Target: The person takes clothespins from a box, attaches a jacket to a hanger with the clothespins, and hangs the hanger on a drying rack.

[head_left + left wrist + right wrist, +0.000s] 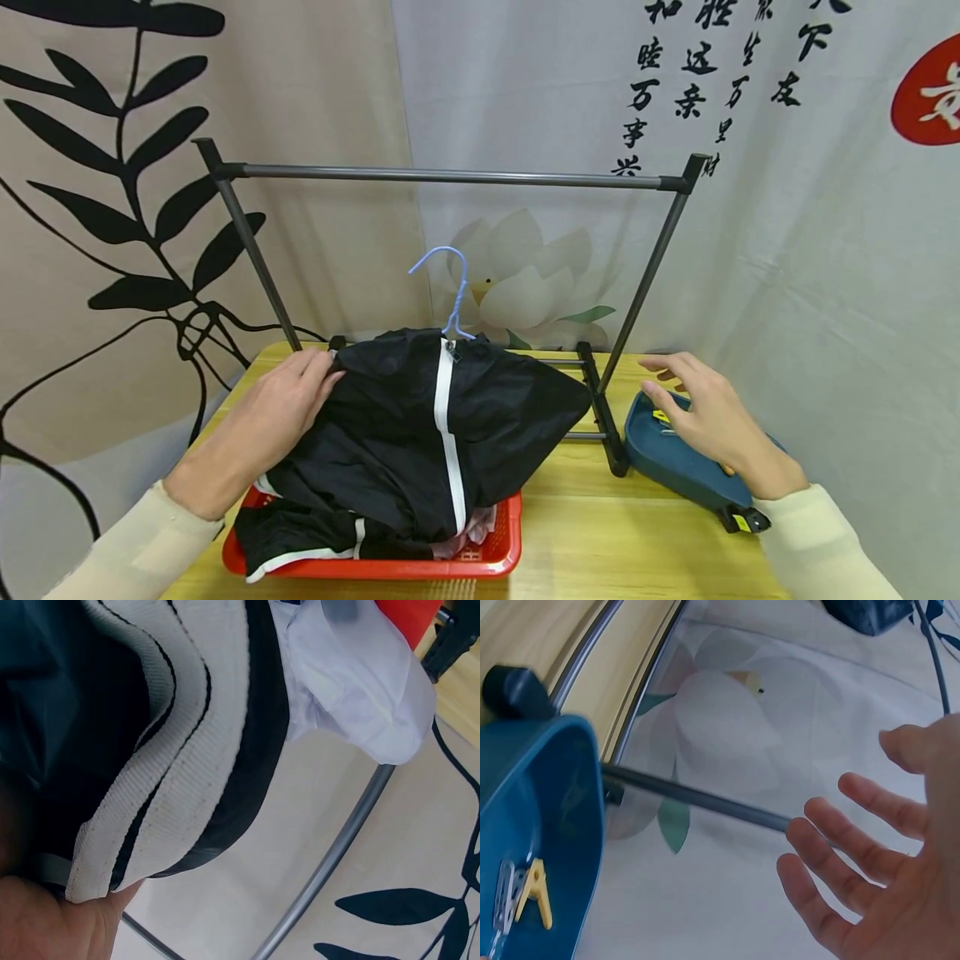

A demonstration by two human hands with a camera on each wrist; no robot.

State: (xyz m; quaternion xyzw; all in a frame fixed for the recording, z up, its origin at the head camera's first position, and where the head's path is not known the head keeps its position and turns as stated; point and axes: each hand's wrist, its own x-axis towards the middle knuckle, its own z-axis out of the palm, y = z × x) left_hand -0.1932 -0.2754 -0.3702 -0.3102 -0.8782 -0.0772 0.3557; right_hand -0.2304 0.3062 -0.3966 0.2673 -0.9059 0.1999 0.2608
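A black jacket (375, 417) with a white zip strip hangs on a light-blue hanger (459, 292), whose hook rises from the collar. My left hand (288, 408) grips the jacket at its left shoulder. In the left wrist view, the jacket's white trim (187, 787) lies folded above the thumb side of that hand (60, 922). With nothing in it and its fingers spread, my right hand (701, 408) hovers over a blue container (660, 458). The right wrist view shows a yellow clothespin (536, 892) inside this container, beside the bare right hand (870, 877).
A dark metal rack (450, 173) stands behind the jacket, with its right foot (603, 417) beside the blue container. Under the jacket is a red basket (513, 542) holding more cloth. All of it stands on a wooden table (600, 525) before a printed curtain (525, 108).
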